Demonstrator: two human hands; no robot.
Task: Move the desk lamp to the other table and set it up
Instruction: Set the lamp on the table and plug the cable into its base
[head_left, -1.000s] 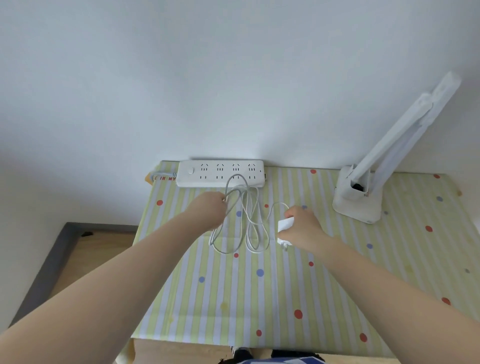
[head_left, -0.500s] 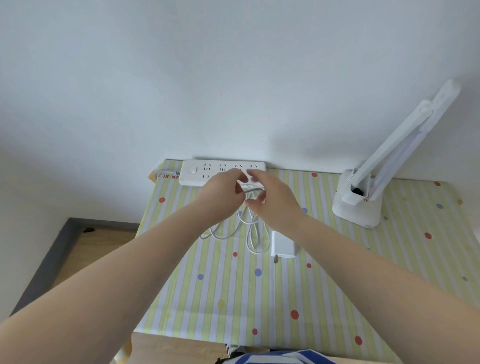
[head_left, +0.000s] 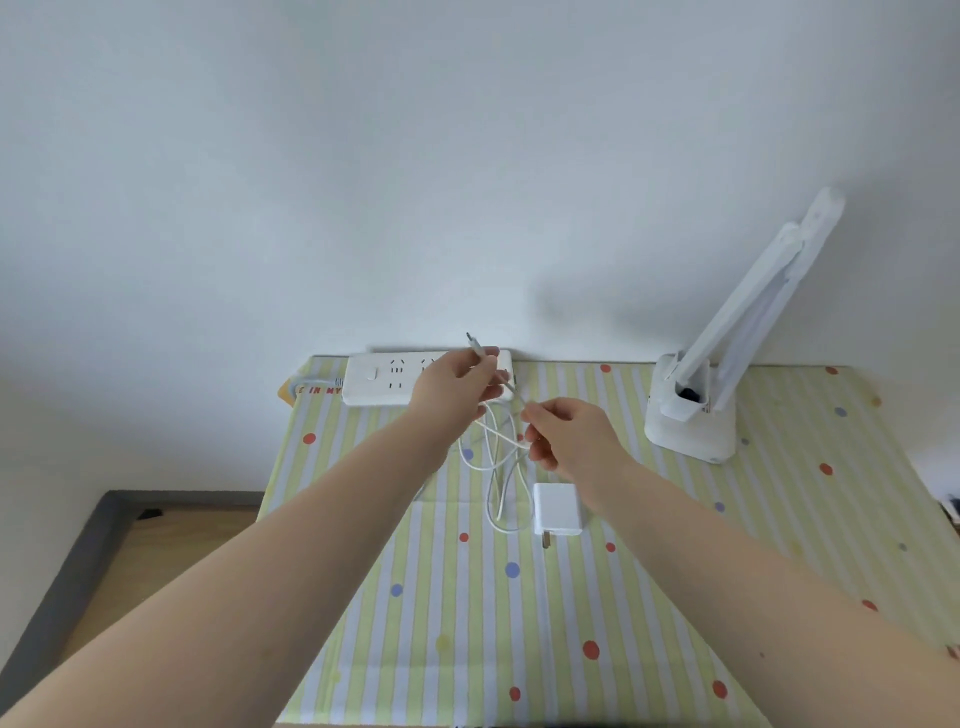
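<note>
At the centre of the frame the left hand is pinching the white cable just below its small plug tip, and the right hand is pinching the same cable lower down, while the desk lamp is standing at the right of the striped table. The loops are hanging tangled above the white adapter, so pulling them apart may be risking a knot or dragging the adapter off the table. No container is showing; the power strip sockets in view are sitting empty.
</note>
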